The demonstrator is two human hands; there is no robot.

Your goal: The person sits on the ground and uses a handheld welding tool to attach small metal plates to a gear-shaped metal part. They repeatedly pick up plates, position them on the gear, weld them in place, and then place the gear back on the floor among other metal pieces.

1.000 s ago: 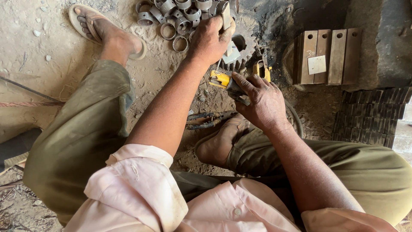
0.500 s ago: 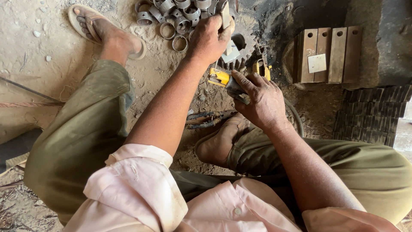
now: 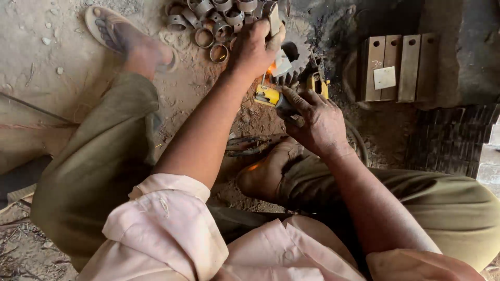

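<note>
On dusty ground between bent knees, seated low, working with both hands. Left hand point(image 3: 254, 49) closed around a small flat metal piece point(image 3: 274, 20), pressing down at the rim of a dark toothed gear point(image 3: 294, 54) lying flat in the dirt. Right hand point(image 3: 319, 120) clamped on the body of a yellow and black power grinder point(image 3: 272, 96), thumb and fingers wrapped tight, nose of the tool pointed at the gear's teeth. Small orange glow point(image 3: 271, 67) just where tool meets gear, beneath the left hand. Just beyond the left hand, a heap of short metal rings point(image 3: 213, 21), some touching one another. Off to the right, well apart from the gear, a row of upright flat bars point(image 3: 398, 67) side by side, pale tag on one. Sandalled foot point(image 3: 122, 39) stretched out to the left of the rings.
</note>
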